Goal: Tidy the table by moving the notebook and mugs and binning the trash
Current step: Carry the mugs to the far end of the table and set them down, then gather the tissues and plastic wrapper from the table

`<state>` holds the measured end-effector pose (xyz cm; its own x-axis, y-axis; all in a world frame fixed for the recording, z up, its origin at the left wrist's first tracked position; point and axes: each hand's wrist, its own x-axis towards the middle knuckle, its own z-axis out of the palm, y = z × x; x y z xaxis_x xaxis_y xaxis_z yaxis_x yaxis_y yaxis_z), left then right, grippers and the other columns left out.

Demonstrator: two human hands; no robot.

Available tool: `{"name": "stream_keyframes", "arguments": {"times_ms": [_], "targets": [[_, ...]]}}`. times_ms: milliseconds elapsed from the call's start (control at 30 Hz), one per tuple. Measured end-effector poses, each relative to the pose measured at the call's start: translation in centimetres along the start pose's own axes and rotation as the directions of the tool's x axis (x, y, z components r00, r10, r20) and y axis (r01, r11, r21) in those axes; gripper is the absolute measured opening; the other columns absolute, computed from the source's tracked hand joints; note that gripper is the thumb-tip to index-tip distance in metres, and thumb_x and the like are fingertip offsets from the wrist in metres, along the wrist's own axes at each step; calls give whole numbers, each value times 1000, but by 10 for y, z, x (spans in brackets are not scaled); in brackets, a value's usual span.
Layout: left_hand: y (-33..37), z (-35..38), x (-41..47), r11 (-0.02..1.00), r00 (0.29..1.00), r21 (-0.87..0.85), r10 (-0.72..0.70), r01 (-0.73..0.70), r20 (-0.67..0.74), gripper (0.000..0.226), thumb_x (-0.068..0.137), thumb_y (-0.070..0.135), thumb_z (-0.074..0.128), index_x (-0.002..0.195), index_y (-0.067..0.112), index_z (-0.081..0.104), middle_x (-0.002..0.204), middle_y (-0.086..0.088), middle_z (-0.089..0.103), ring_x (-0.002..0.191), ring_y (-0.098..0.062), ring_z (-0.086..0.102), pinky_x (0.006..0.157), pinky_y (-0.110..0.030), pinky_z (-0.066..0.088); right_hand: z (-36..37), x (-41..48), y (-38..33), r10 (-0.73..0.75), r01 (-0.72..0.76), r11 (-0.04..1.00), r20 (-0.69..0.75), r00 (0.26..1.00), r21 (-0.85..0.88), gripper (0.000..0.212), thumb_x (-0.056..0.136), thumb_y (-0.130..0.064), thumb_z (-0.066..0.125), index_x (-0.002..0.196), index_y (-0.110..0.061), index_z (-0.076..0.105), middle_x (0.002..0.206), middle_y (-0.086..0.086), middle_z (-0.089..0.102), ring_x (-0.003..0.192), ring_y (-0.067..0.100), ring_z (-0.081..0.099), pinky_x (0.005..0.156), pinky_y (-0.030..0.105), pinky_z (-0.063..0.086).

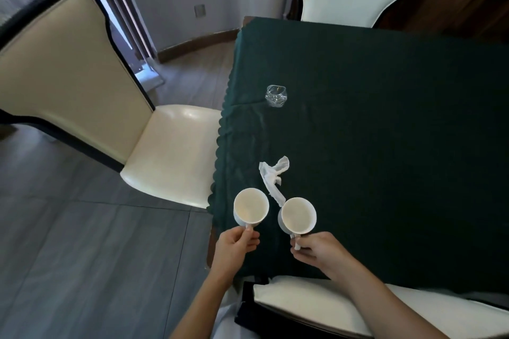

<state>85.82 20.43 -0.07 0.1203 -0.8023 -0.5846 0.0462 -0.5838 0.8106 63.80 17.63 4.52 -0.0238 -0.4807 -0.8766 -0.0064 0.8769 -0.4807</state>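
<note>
Mugs first: you hold two white ones by their handles, both upright with open mouths facing up and handles pointing back toward you. Your left hand (237,242) has its fingers pinched around the handle of the left mug (251,206), which sits at the table's near left edge; whether it rests on the cloth or is lifted, you cannot tell. Your right hand (316,250) is clamped on the handle of the right mug (298,216), over the dark green tablecloth (385,118). Both mugs look empty and bear no writing. A twisted white tissue (272,177) lies just beyond them, long axis running away from you, its near end at the right mug's rim. Farther off sits a crumpled clear plastic cup (276,95).
</note>
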Motion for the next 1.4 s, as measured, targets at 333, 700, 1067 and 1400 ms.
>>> {"name": "stream_keyframes", "arguments": {"times_ms": [333, 700, 1067, 1400], "targets": [[-6, 7, -11, 998, 997, 14, -62, 63, -51, 25, 104, 22, 62, 100, 5, 80, 98, -9, 83, 94, -29, 79, 83, -35, 65, 5, 3, 1, -10, 7, 998, -48, 999, -58, 11, 90, 0, 67, 98, 5, 73, 99, 18, 75, 88, 27, 74, 87, 39, 63], [-2, -6, -24, 998, 965, 67, -2, 21, -262, 21, 91, 42, 77, 80, 26, 85, 70, 5, 78, 71, -17, 73, 66, -31, 63, -9, -12, -38, -346, 268, 903, -197, 917, -337, 74, 82, -19, 69, 151, -20, 43, 151, 6, 43, 136, 26, 48, 99, 35, 41], [97, -33, 51, 975, 948, 221, 94, -26, -302, 26, 102, 38, 63, 96, 18, 78, 104, -13, 79, 89, -26, 71, 93, -48, 61, 21, 45, -122, -619, 488, 380, 175, 765, -786, 27, 87, -19, 68, 114, -15, 67, 108, 9, 70, 95, 27, 64, 76, 34, 49], [137, 10, 124, 950, 1000, 313, 2, 3, -13, 16, 103, 32, 62, 113, 22, 69, 103, 4, 71, 91, -21, 67, 91, -42, 60, 55, 104, -138, -525, 336, 320, 129, 841, -886, 23, 87, -15, 70, 110, -13, 67, 114, 10, 63, 97, 28, 64, 80, 34, 53]]}}
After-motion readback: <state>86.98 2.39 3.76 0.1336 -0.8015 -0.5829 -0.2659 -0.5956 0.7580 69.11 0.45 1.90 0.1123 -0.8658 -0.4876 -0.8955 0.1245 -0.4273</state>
